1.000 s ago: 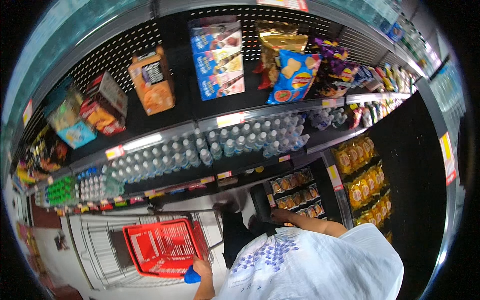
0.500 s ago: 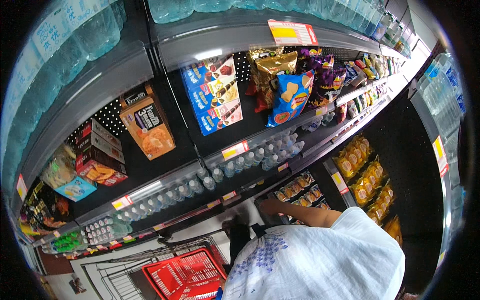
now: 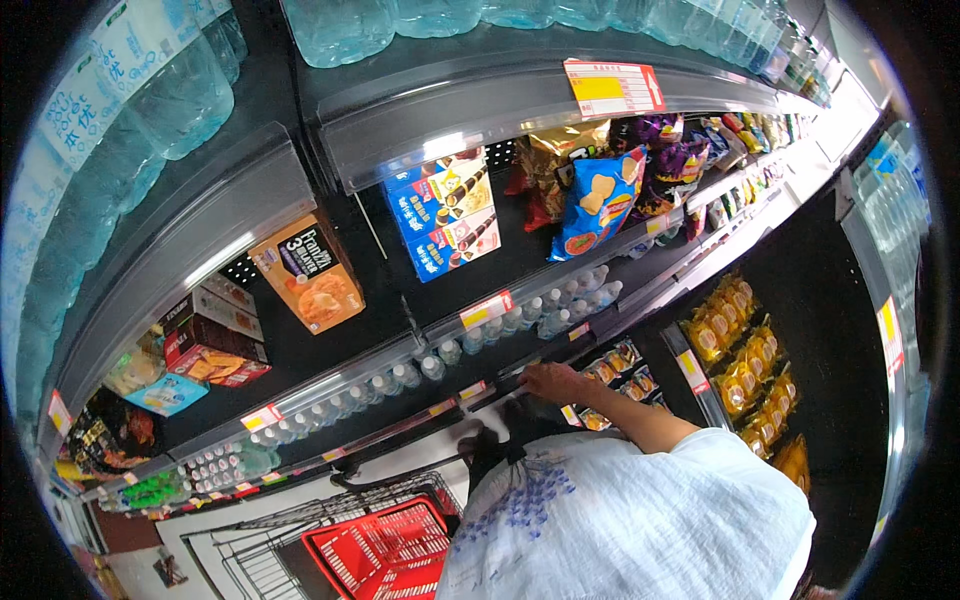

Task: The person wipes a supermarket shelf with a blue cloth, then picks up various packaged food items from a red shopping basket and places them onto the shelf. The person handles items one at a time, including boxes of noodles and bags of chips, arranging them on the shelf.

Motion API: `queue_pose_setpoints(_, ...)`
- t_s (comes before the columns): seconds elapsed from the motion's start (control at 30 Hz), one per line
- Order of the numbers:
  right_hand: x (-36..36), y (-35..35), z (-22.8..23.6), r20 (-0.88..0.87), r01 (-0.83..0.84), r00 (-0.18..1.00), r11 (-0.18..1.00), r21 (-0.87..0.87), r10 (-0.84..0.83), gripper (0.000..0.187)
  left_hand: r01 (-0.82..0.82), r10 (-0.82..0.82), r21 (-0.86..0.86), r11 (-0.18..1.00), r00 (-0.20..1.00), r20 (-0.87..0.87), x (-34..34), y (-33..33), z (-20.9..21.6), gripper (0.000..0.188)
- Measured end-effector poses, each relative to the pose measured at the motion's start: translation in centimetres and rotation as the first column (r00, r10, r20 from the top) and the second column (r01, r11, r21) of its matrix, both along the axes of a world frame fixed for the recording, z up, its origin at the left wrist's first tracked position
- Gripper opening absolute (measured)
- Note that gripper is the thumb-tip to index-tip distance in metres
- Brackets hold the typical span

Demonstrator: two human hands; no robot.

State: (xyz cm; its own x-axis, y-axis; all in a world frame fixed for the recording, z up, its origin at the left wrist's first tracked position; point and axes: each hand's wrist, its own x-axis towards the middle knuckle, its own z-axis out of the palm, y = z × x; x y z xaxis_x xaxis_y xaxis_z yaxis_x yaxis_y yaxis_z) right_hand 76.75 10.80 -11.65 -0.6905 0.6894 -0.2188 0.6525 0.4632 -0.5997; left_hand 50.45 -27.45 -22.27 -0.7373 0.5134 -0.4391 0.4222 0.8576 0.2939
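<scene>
My bare right forearm reaches out from a white short sleeve. At its end, my right hand [image 3: 552, 382] is closed, its fingers curled in; whether anything is between them is hidden. The hand is over the front left end of a low shelf, beside rows of small packaged snacks [image 3: 604, 392]. A red plastic basket [image 3: 375, 545] hangs low at my left side, over a black wire cart or rack [image 3: 262, 548]. My left hand is out of sight, behind my white shirt with blue flower print [image 3: 620, 510].
Above the hand, shelves hold blue wafer boxes [image 3: 445, 215], a blue chip bag [image 3: 598, 203], an orange biscuit box [image 3: 308, 275] and small water bottles [image 3: 375, 385]. Yellow-wrapped cakes [image 3: 735, 350] fill the right shelf. Large water bottles [image 3: 560, 12] line the top.
My right hand has lifted slightly, up and away from the snack packs, and its fingers show more clearly. The whole view has shifted, with the shelves now lower and farther right.
</scene>
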Motion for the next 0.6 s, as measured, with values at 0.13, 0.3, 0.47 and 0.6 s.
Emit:
queue_pose_setpoints(0.13, -1.7, 2.1, 3.9, -0.081, -0.033, 0.996, 0.999, -0.001, 0.033, 0.027, -0.056, 0.056, 0.002, 0.998, 0.998, -0.014, 0.4, -0.1, 0.7, 0.056)
queue_pose_setpoints(0.3, -3.1, 5.0, 9.4, -0.249, 0.03, 0.968, 0.999, 0.015, -0.026, 0.023, -0.139, 0.139, 0.011, 0.99, 0.99, -0.022, 1.6, -0.5, 1.3, 0.056)
queue_pose_setpoints(0.47, -3.4, 7.2, 11.7, -0.416, 0.082, 0.908, 0.994, 0.067, -0.046, 0.018, -0.237, 0.241, 0.09, 0.967, 0.97, -0.038, 2.3, -1.4, 0.4, 0.056)
queue_pose_setpoints(0.6, -3.5, 8.8, 15.2, -0.516, 0.166, 0.843, 0.986, -0.018, -0.152, 0.02, -0.149, 0.257, 0.514, 0.845, 0.955, -0.145, -0.6, -4.0, -5.8, 0.055)
